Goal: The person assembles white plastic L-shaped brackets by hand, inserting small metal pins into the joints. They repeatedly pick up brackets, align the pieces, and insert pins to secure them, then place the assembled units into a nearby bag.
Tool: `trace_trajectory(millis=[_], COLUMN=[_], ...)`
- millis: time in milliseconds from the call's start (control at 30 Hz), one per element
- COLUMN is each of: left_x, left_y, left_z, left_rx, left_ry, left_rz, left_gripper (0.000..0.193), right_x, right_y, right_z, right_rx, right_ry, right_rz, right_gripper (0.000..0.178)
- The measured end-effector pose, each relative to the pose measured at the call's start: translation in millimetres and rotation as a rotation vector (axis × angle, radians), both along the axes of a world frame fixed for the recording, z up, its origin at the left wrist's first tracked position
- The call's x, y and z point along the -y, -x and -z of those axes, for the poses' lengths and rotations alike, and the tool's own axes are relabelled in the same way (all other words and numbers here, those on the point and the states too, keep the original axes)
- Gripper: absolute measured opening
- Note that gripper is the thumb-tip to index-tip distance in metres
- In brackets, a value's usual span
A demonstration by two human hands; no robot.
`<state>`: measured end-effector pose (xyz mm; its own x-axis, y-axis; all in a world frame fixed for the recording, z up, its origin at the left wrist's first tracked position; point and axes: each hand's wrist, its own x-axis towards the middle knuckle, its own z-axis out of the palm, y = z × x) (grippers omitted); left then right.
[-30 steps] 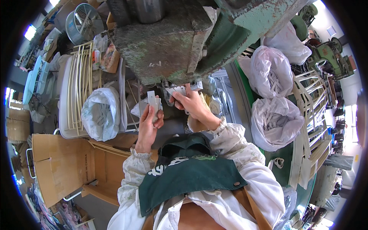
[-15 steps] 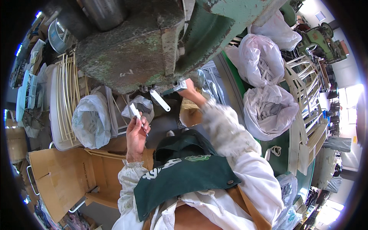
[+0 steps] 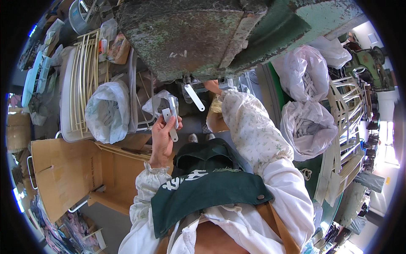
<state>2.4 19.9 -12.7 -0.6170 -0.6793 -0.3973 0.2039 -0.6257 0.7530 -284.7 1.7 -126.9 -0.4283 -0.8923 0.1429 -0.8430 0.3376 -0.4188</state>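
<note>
My left hand (image 3: pixel 162 142) is closed around several flat white strips (image 3: pixel 173 134), which have rounded ends with a small hole. They fan out at differing angles between thumb and fingers. Ahead and to the right, another white strip (image 3: pixel 195 98) juts slantwise from beneath the green, worn metal machine (image 3: pixel 190 46), its holed end toward me. My right hand (image 3: pixel 214 86) reaches under the machine's lower edge, right of that strip. Its fingers are hidden there, so I cannot see what they touch.
A plastic-lined bag of white strips (image 3: pixel 109 111) stands at left beside long pale rods (image 3: pixel 80 84). Two more lined bags (image 3: pixel 308 129) sit at right on a green surface. An open cardboard box (image 3: pixel 63 178) lies at lower left; a brown carton (image 3: pixel 217 120) stands below my right forearm.
The view has shifted, so the machine sits farther right. My left hand has turned the strips so that their flat faces show. The right hand's fingers have gone out of sight under the machine.
</note>
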Motion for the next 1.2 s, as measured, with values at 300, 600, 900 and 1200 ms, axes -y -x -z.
trace_trajectory(millis=[300, 600, 900, 1200], left_x=[1, -4, -11, -22], left_y=[12, 12, 13, 8], left_z=[3, -12, -10, -32], left_rx=[-0.171, -0.048, 0.129, -0.035], left_ry=[-0.319, 0.110, 0.340, -0.032], left_rz=[0.024, 0.111, 0.079, 0.261], left_gripper=[0.013, 0.009, 0.005, 0.032], right_x=[-62, -41, -53, -111], right_y=[-41, -54, -66, -85], right_z=[-130, -112, -141, -168], right_rx=[1.009, 1.024, 0.975, 0.765], right_ry=[0.417, 0.202, 0.294, 0.256], right_rz=[-0.162, -0.039, -0.029, -0.386], right_gripper=[0.028, 0.018, 0.018, 0.013])
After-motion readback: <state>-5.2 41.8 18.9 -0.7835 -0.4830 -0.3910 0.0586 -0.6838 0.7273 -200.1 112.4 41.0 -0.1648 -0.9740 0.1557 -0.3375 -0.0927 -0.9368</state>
